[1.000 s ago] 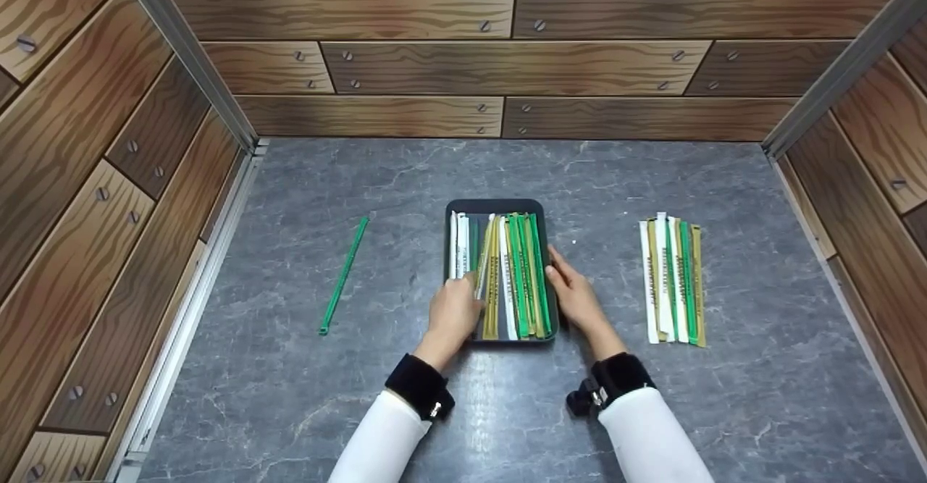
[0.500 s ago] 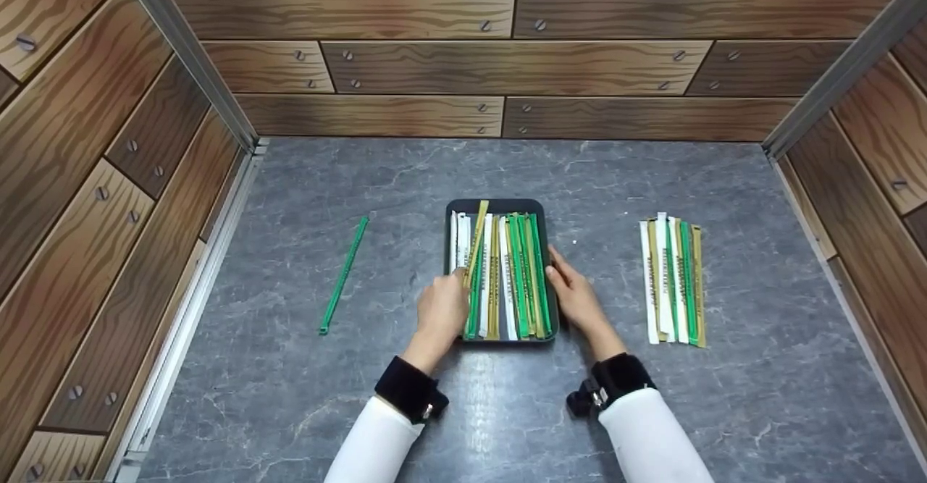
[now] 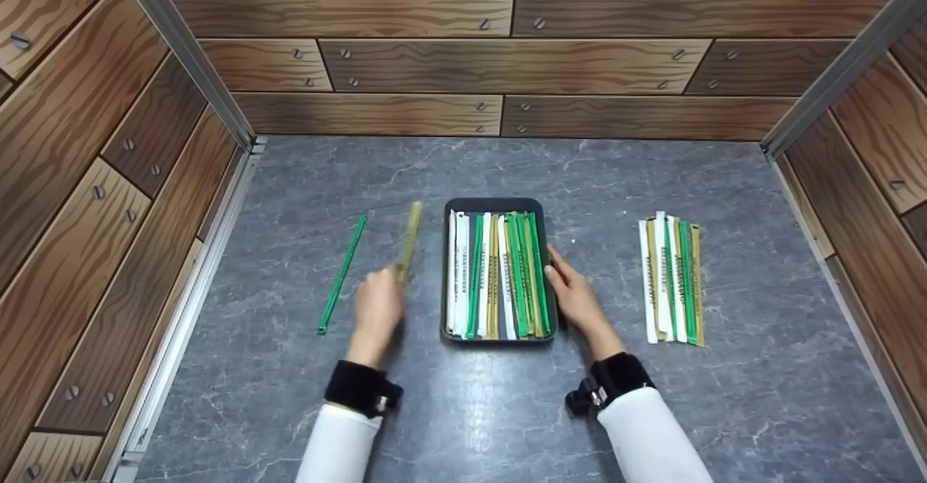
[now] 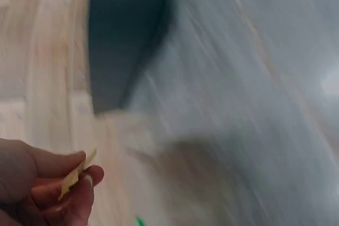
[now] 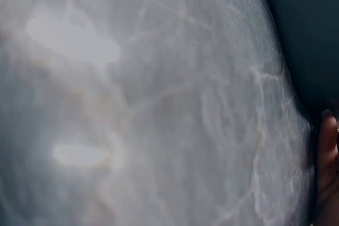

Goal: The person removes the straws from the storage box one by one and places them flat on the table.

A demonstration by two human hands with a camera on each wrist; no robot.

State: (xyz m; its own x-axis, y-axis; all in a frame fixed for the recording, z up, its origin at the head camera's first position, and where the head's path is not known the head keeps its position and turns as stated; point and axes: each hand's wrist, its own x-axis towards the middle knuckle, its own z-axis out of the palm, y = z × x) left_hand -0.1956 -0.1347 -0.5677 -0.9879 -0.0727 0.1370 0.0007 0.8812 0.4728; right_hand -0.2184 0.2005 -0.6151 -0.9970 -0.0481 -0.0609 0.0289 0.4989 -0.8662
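Note:
My left hand [image 3: 378, 302] pinches a gold, slim wrapped stick [image 3: 411, 233], like a straw in its wrapper, over the table left of the tray. In the left wrist view its yellow end [image 4: 77, 174] shows between thumb and fingers. A green wrapped stick [image 3: 343, 276] lies just left of this hand. The dark tray [image 3: 493, 203] holds a row of white, green and gold wrapped sticks [image 3: 500, 273]. Beside the tray's right wall rests my right hand [image 3: 578, 298], its fingers straight against the side; some of them are hidden.
Right of the tray, a second group of white, gold and green wrapped sticks [image 3: 671, 280] lies side by side on the grey marbled table [image 3: 478, 425]. Wood-patterned walls [image 3: 413, 66] enclose the table at the back and both sides.
My left hand has drawn the gold stick out of the tray's left part and carried it left, toward the lone green stick. The right hand has stayed at the tray's side.

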